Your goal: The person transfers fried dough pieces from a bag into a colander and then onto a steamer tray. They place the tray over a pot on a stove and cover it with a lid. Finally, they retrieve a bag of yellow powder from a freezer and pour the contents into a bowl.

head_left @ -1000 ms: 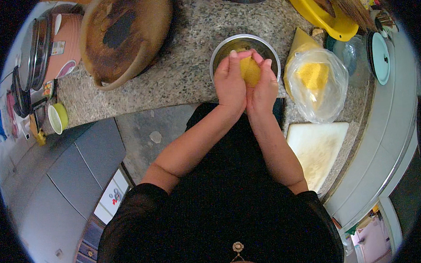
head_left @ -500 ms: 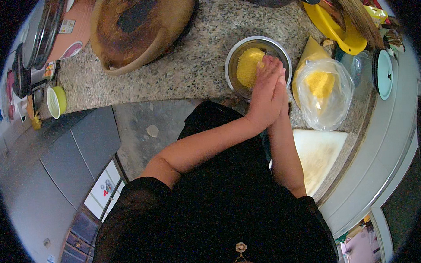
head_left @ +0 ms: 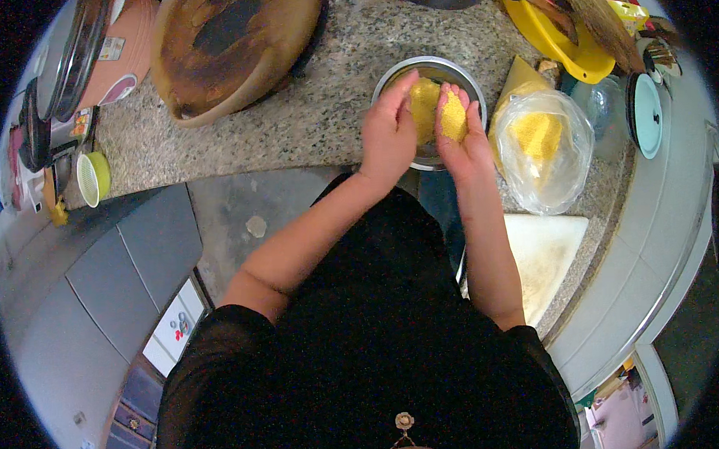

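A steel bowl sits near the counter's front edge with yellow grainy meal inside. Over its right side, my right hand is turned palm up and cupped, holding a small heap of the same yellow grains. My left hand is over the bowl's left side, fingers stretched toward the meal and thumb apart, and I see nothing held in it. The two hands are separated. Right of the bowl, an opened clear plastic bag contains more yellow meal.
A large brown, scorched round pan rests on the speckled counter at the left. A white cutting board lies at the right, below the bag. Beyond are a yellow plastic piece, a light blue lid and a green-white cup.
My hands were pressed together over the bowl and have come apart. The left has moved leftward; the right has turned up, showing grains in its palm.
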Tool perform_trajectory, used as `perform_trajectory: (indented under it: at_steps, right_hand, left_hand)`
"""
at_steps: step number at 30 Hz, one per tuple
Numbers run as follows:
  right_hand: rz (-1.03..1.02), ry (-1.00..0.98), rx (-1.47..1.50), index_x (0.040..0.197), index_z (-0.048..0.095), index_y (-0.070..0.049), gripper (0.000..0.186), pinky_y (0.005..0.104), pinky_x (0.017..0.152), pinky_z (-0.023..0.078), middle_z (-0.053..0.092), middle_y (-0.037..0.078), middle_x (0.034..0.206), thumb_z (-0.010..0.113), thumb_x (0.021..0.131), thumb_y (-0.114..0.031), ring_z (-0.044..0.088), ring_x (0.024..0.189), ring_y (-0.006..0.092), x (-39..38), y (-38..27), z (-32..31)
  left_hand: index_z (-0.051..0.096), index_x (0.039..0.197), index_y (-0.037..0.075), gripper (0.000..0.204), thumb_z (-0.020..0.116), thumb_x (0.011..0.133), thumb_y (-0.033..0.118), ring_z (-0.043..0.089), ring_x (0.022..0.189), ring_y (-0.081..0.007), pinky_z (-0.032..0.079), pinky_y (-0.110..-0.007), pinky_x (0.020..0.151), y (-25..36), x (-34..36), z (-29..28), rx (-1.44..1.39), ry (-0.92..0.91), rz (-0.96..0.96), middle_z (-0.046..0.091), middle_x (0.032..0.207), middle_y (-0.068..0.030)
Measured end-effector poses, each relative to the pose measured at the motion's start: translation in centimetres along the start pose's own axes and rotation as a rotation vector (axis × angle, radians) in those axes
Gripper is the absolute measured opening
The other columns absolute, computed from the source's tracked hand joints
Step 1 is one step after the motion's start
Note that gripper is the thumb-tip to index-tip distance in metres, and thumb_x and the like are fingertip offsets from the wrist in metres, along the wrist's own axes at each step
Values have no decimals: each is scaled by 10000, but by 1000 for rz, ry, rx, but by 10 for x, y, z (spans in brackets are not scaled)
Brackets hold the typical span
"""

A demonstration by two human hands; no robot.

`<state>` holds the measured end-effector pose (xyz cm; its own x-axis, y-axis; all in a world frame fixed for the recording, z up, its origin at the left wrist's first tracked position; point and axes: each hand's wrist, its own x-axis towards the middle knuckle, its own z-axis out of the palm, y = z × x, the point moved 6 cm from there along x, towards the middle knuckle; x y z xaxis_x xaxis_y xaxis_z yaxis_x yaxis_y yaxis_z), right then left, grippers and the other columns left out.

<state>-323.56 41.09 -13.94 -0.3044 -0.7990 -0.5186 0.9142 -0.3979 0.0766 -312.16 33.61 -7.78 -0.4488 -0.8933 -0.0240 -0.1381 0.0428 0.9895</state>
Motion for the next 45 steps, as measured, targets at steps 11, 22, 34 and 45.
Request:
perform_trajectory:
  at_steps: [11,22,34,45]
  right_hand:
    - [160,-57,284,1180,537,19,332,411,1006,467,569,170,1232,435,992,-236,531,1169,305,-51,-21,51]
    - [-459,195,-1477,1201,591,2,319,331,1039,377,568,152,1267,465,990,-202,501,1215,229,-88,-178,60]
    - [-1118,48,-2686,1091,652,-66,301,380,891,477,627,155,1128,570,818,29,615,961,317,-98,-164,75]
    - [-1189,6,-2009,934,685,-47,147,285,732,508,648,90,920,655,805,18,624,830,191,-124,-101,118]
  left_hand:
    - [575,1190,-7,262,480,953,50,593,1079,-188,444,-306,966,2,-2,1,14,-70,52,634,1157,-119]
    - [606,1145,6,252,510,912,9,635,954,-154,498,-286,838,13,1,7,-45,-105,98,667,1015,-112]
    - [607,1208,105,420,573,808,-19,602,1095,-256,515,-337,873,34,-1,18,533,-413,500,574,1248,-168]
    - [604,1159,22,280,590,880,32,621,1003,-157,493,-299,898,-5,11,-11,-139,-282,-124,656,1119,-78]
